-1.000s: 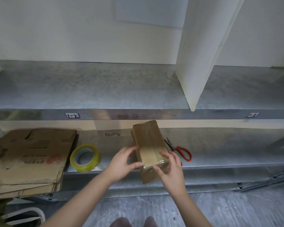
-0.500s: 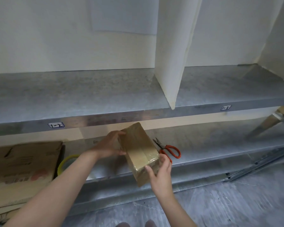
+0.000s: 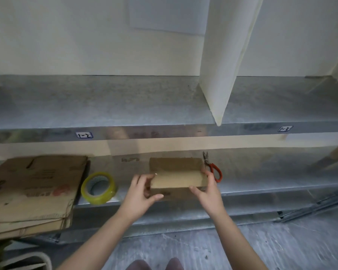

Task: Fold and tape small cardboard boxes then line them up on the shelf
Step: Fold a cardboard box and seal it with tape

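Note:
A small taped brown cardboard box [image 3: 176, 175] lies sideways at the front of the lower metal shelf [image 3: 261, 182]. My left hand [image 3: 142, 193] grips its left end, thumb on the near face and fingers on top. My right hand [image 3: 208, 189] grips its right end the same way. A roll of yellow tape [image 3: 99, 188] stands on the shelf left of the box. Red-handled scissors [image 3: 213, 168] lie just behind my right hand.
A stack of flattened cardboard [image 3: 31, 190] fills the left of the lower shelf. The upper metal shelf [image 3: 105, 106] carries a white upright divider [image 3: 222, 65]. Grey floor lies below, with a white hoop [image 3: 37, 260] at the bottom left.
The box has turned from standing end-on and tilted to lying sideways, lower and closer to the shelf. Both hands now hold its two ends.

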Available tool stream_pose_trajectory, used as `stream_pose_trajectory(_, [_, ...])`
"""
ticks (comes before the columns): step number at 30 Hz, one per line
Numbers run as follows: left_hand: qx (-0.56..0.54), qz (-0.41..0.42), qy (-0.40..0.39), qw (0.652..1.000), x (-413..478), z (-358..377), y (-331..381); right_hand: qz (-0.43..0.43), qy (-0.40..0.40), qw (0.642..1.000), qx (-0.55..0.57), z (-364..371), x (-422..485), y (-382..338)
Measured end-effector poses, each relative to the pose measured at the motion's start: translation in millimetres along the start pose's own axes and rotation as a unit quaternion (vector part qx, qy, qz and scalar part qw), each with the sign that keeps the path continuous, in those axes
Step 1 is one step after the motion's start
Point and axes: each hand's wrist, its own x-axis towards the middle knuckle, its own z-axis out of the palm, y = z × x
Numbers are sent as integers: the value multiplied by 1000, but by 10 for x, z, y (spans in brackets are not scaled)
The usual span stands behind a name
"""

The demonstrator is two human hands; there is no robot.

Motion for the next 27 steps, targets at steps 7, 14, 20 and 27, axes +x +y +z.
stream_pose_trajectory(7, [235,75,-141,959,645,-398,-11,-55,-48,988,-139,-183,499,-41])
stream_pose_trajectory(14, [195,31,-174,965,767,-371,-53,-40,101,986,-129,-21,279,25])
stream_pose_trajectory(20, [139,16,-120,983,421,-246,-20,26,60,993,94,122,161,49])
stream_pose_trajectory(27, [59,-56,68,994,-34,193,174,-4,-141,988,57,152,354,-149])
